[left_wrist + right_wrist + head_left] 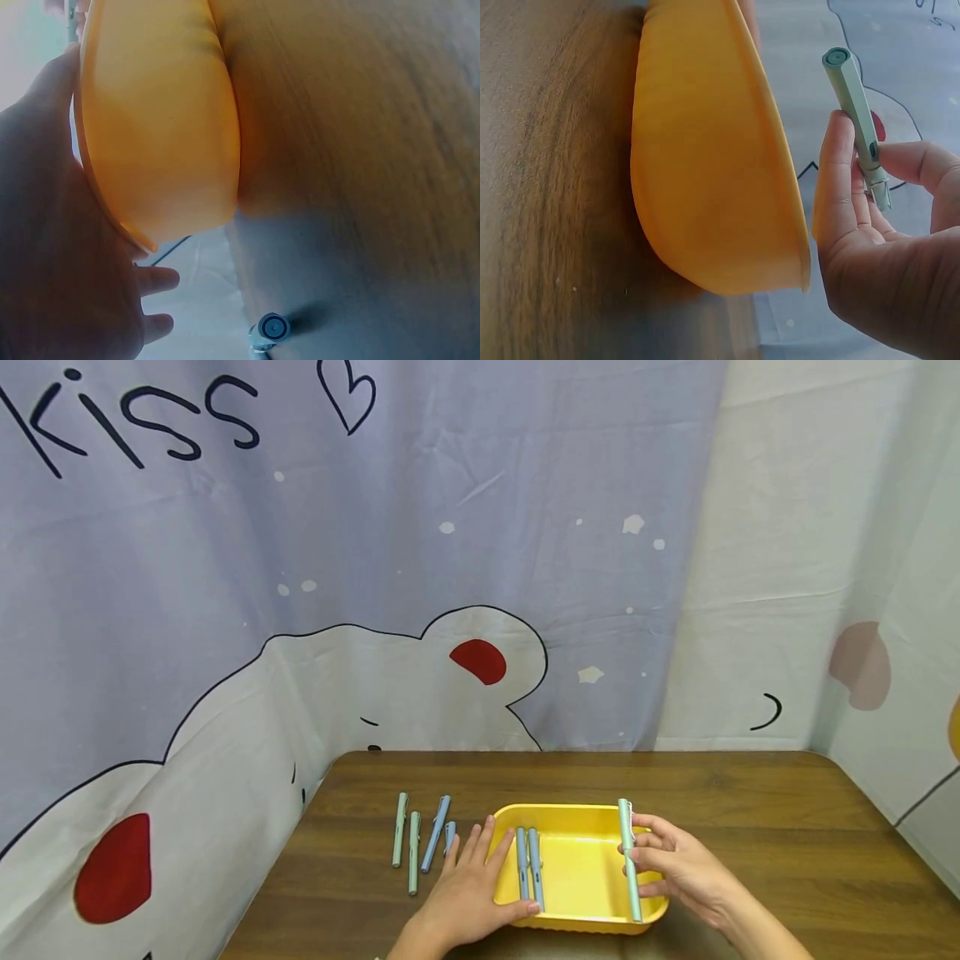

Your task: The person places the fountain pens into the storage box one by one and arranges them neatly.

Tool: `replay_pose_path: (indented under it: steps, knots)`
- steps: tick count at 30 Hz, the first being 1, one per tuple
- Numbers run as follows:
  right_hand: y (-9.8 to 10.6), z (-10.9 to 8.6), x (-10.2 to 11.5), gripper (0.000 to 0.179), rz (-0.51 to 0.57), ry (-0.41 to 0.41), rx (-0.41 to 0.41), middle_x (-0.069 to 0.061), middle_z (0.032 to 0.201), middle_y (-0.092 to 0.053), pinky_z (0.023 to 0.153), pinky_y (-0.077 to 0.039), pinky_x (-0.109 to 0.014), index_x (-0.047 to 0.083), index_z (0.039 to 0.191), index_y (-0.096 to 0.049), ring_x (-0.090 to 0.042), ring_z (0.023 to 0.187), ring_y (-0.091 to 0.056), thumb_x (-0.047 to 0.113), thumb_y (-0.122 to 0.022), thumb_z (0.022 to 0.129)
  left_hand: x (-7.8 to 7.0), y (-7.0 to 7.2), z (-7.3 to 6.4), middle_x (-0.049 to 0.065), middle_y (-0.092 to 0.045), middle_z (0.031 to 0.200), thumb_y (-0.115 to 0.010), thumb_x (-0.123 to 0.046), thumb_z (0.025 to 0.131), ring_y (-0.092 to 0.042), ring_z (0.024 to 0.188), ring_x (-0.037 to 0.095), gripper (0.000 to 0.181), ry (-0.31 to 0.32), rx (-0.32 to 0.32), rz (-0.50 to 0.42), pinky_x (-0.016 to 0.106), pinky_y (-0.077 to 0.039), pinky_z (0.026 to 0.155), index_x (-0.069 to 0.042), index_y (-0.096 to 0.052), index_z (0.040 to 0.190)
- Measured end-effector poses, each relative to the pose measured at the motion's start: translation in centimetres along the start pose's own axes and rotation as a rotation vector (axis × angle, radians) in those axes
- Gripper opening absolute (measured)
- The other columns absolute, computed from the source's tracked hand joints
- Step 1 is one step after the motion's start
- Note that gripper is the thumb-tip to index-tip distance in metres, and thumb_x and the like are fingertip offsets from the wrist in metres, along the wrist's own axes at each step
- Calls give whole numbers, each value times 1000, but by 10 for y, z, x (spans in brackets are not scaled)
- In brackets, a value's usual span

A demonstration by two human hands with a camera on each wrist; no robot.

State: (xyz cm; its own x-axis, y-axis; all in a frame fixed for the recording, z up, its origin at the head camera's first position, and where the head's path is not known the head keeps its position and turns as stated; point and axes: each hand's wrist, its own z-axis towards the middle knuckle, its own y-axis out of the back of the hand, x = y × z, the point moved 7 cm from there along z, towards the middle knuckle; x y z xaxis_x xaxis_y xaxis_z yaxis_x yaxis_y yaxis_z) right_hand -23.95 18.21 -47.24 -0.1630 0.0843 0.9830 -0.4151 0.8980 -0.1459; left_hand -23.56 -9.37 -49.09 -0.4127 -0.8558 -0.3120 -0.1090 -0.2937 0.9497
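A light green pen (629,860) with a clip is pinched between the thumb and fingers of my right hand (690,868), upright over the right side of a yellow plastic tray (577,877). The right wrist view shows the same green pen (855,112) above the tray's rim. My left hand (467,892) rests on the tray's left edge with its fingers spread, the thumb by the lower ends of two pens. Those are a blue-grey pen (522,864) and a second blue-grey pen (536,867), side by side inside the tray.
Left of the tray, on the wooden table (780,827), lie two green pens (400,831), a blue pen (436,833) and another blue pen (450,833) partly hidden by my left hand. A printed curtain (525,527) hangs behind the table.
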Motion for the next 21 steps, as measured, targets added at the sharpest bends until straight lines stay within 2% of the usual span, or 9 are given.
replay_pose_path:
  steps: [5,13,21]
  knots:
    - [-4,7,-2,75,1,-15,-1,-5,109,-65,74,-60,-39,-7,156,-13,-23,97,-67,9,-60,100,0,0,0,15,-10,170,-52,-79,87,-17,154,40,101,-2,0,4,67,-13,119,-18,-26,162]
    - [-14,15,1,73,-34,5,7,-6,110,-65,76,-60,-42,-8,155,-18,-25,98,-65,10,-61,99,1,0,-1,13,-7,170,-51,-80,86,-15,154,39,101,7,0,6,66,-11,120,-19,-25,162]
    - [-21,24,-2,68,-44,-10,1,-7,108,-65,73,-60,-37,-7,153,-24,-22,94,-65,8,-61,98,-1,1,-1,14,-11,170,-52,-80,86,-17,154,39,101,4,-15,20,65,-13,120,-18,-27,162]
